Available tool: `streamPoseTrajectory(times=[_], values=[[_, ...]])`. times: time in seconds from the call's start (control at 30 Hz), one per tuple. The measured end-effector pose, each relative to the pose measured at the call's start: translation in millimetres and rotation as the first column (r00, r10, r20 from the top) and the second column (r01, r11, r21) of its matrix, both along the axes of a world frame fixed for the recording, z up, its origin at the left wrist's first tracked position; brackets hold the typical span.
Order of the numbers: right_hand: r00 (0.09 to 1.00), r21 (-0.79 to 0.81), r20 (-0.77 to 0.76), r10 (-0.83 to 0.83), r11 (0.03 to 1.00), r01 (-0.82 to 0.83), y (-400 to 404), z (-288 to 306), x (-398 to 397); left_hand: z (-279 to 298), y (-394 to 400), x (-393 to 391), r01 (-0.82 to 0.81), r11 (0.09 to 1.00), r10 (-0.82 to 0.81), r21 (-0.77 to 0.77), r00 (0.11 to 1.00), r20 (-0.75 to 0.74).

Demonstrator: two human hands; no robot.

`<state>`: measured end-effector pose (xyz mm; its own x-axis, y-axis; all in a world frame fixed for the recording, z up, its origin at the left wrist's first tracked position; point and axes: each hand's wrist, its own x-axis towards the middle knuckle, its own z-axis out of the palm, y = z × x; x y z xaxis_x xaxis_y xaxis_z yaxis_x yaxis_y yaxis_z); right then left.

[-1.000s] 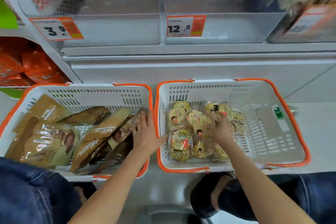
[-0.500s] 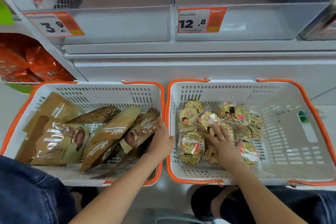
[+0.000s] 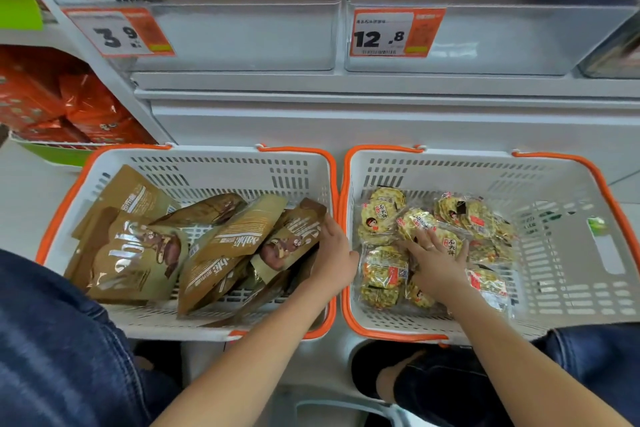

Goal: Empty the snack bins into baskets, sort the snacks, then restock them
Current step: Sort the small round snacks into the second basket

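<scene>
Two white baskets with orange rims stand side by side on the floor below the shelf. The left basket holds several brown snack pouches. My left hand is at that basket's right side, fingers curled over the edge of one brown pouch. In the left half of the right basket lie several clear packs of round crackers. My right hand rests flat on those packs with its fingers spread. Above, two clear shelf bins, the left bin and the right bin, show nothing inside.
Price tags reading 3.9 and 12.8 hang on the bin fronts. Orange packets fill a shelf at the far left. My denim-clad knees and a dark shoe are close in front of the baskets.
The view has shifted right and closer. My left hand slid to the right-hand pouch's edge. My right hand moved down and spread across the cracker packs.
</scene>
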<state>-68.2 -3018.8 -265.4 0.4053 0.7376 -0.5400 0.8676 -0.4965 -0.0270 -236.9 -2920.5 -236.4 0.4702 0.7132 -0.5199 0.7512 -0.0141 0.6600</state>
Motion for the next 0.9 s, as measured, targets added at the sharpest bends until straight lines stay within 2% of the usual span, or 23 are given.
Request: streamPoseTrajectory(times=[0.1, 0.17, 0.23, 0.27, 0.33, 0.37, 0.4, 0.43, 0.47, 0.5, 0.53, 0.57, 0.63, 0.7, 0.8, 0.9], values=[[0.994, 0.065, -0.094, -0.05, 0.996, 0.057, 7.8, 5.8, -18.1, 2.4, -0.5, 0.2, 0.014, 1.0, -0.015, -0.008, 1.0, -0.015], [0.979, 0.191, -0.183, -0.093, 0.973, 0.129, 17.3, 11.5, -32.5, 5.5, 3.0, -2.5, 0.049, 0.998, -0.05, -0.032, 0.999, -0.02], [0.957, 0.427, -0.273, -0.096, 0.88, 0.21, 30.3, 23.0, -49.2, 8.6, 10.6, -13.9, 0.116, 0.993, -0.116, -0.039, 0.993, -0.003], [0.946, 0.559, -0.311, -0.088, 0.788, 0.257, 38.5, 31.7, -57.9, 11.2, 15.5, -24.2, 0.139, 0.99, -0.139, -0.004, 0.99, 0.032], [0.943, 0.745, -0.331, -0.022, 0.607, 0.276, 58.7, 49.3, -79.7, 16.2, 26.4, -56.6, 0.098, 0.974, -0.115, 0.203, 0.99, 0.075], [0.95, 0.786, -0.307, 0.06, 0.579, 0.218, 70.5, 56.9, -93.6, 17.3, 31.1, -79.2, 0.052, 0.942, -0.072, 0.33, 0.996, 0.048], [0.939, 0.792, -0.286, 0.193, 0.6, 0.118, 82.6, 61.4, -108.0, 17.4, 35.3, -104.8, 0.018, 0.895, -0.019, 0.445, 1.0, -0.002], [0.89, 0.756, -0.286, 0.355, 0.654, -0.018, 94.6, 62.7, -123.6, 13.1, 40.6, -134.4, -0.004, 0.861, 0.048, 0.509, 0.996, -0.074], [0.816, 0.661, -0.294, 0.498, 0.722, -0.203, 105.0, 59.2, -138.6, 4.6, 46.8, -165.4, -0.014, 0.863, 0.114, 0.504, 0.979, -0.169], [0.747, 0.504, -0.287, 0.599, 0.758, -0.414, 113.8, 54.2, -153.4, -5.7, 52.3, -194.9, -0.023, 0.904, 0.161, 0.426, 0.943, -0.291], [0.706, 0.302, -0.255, 0.661, 0.748, -0.591, 120.6, 47.5, -165.4, -16.5, 56.7, -218.7, -0.007, 0.954, 0.137, 0.3, 0.9, -0.413], [0.681, 0.114, -0.206, 0.703, 0.708, -0.697, 125.4, 40.3, -173.5, -25.9, 59.8, -232.4, 0.022, 0.983, 0.073, 0.185, 0.87, -0.488], [0.654, -0.091, -0.169, 0.737, 0.649, -0.755, 130.9, 28.4, -182.1, -40.8, 64.5, -231.2, 0.035, 0.995, 0.011, 0.089, 0.879, -0.477], [0.64, -0.147, -0.216, 0.738, 0.623, -0.768, 127.8, 17.9, -185.2, -47.0, 66.2, -209.6, 0.098, 0.986, -0.026, 0.134, 0.889, -0.457], [0.65, -0.083, -0.18, 0.739, 0.647, -0.758, 121.6, 10.6, -179.9, -43.0, 74.5, -185.1, 0.261, 0.898, -0.038, 0.355, 0.848, -0.529], [0.65, 0.022, -0.092, 0.754, 0.654, -0.756, 125.4, 8.1, -171.8, -31.8, 98.4, -197.7, 0.186, 0.869, 0.098, 0.458, 0.843, -0.529]])
